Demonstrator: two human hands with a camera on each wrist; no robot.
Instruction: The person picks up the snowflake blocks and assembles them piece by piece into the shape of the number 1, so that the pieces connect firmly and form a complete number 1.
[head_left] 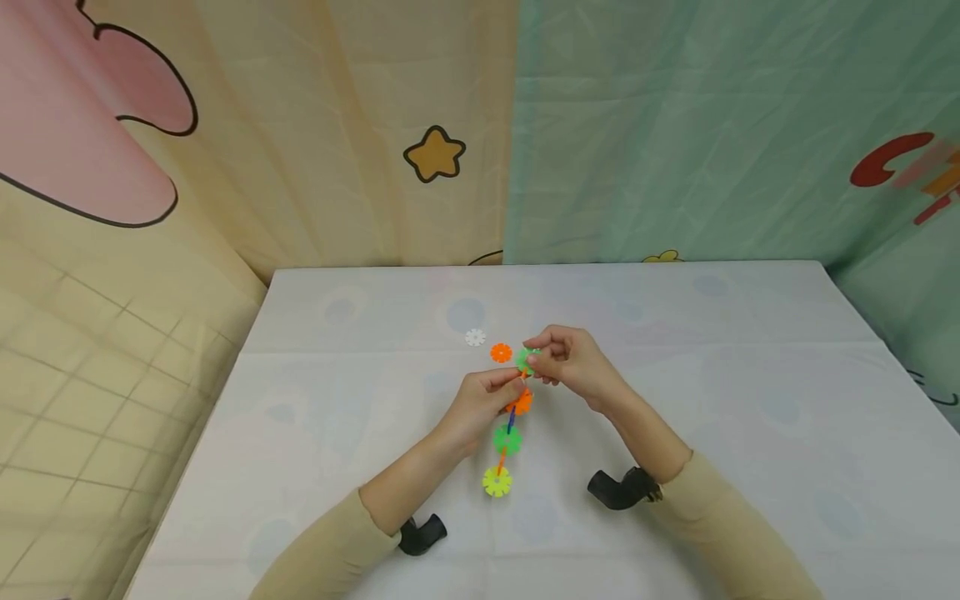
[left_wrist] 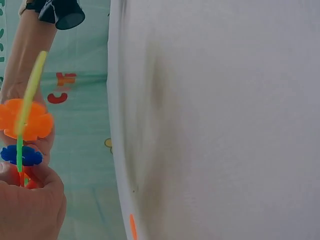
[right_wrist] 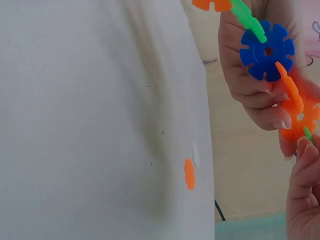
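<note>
A person in beige sleeves works with two bare hands over a white table [head_left: 750,408], holding a chain [head_left: 512,420] of notched plastic discs near its middle, between the forearms. The chain runs away from the person. Its near end is a yellow disc [head_left: 497,481], followed by orange, green, blue, orange, orange and green ones, each set edgewise to its neighbour. The left hand [head_left: 477,406] grasps the chain toward its far end, thumb and fingers pinching the orange part just beyond the blue disc [right_wrist: 278,47]. The right hand [head_left: 576,360] pinches the last green disc [head_left: 525,362] between thumb and fingertips. The right wrist view shows that disc's edge meeting the rim of the farthest orange disc in the chain; how deep it sits in a slot I cannot tell, as the fingers cover it. Just left of the right fingertips, a loose orange disc [head_left: 501,353] lies flat on the table, with a white disc [head_left: 475,337] beside it, farther left. A black mount [head_left: 621,491] sits at the right wrist, and another like it at the left. Behind the table hang a cream curtain [head_left: 337,125] printed with a star [head_left: 435,155] and a green curtain [head_left: 660,125].
</note>
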